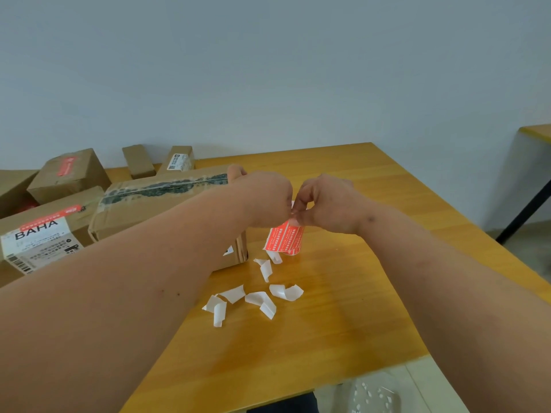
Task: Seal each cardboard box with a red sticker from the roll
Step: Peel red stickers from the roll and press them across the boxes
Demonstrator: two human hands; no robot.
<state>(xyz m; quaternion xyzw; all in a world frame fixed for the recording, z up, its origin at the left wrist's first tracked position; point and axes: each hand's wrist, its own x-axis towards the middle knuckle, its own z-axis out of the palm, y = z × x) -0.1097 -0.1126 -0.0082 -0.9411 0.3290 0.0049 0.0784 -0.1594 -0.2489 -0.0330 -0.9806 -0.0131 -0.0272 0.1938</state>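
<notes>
I see wooden table [343, 308], yellow-orange top. Large taped cardboard box [167, 204] lies on it at left. Box with white label [41, 236] sits further left, more boxes [70, 174] at far edge. Curled white backing scraps [253, 298] lie scattered mid-table, near box corner. I can't tell whether red sticker roll [284, 238] touches tabletop.

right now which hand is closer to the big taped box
Left. The left hand is right over the near end of the taped box, overlapping it in view. The right hand is off to the box's right, above the sticker roll.
</notes>
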